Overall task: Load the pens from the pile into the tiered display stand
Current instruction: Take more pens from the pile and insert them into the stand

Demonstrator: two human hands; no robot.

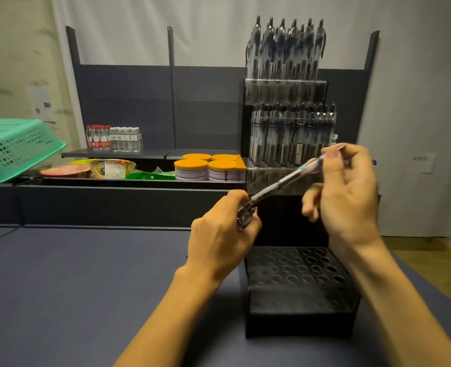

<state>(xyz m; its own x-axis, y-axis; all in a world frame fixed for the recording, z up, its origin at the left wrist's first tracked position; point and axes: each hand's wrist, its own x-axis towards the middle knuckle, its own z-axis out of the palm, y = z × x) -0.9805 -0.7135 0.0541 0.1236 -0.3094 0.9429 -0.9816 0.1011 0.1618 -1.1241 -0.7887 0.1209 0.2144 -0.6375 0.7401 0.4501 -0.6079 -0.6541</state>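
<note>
Now the left hand [223, 234] grips one end of a pen [285, 182], and the right hand [349, 197] pinches the other end, so the pen hangs above the display stand [298, 311] near the right edge of the surface [73, 287]. It looks light, stiff and slippery, so hold its middle. The stand's front holes are empty.

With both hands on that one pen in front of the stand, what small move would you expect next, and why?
Probably the right hand lowers the clear-barrelled pen upright into a hole of the black bottom tier. Its holes look empty, while the two upper tiers are packed. The left hand, gripping several pens, would likely let this one go first.
</note>
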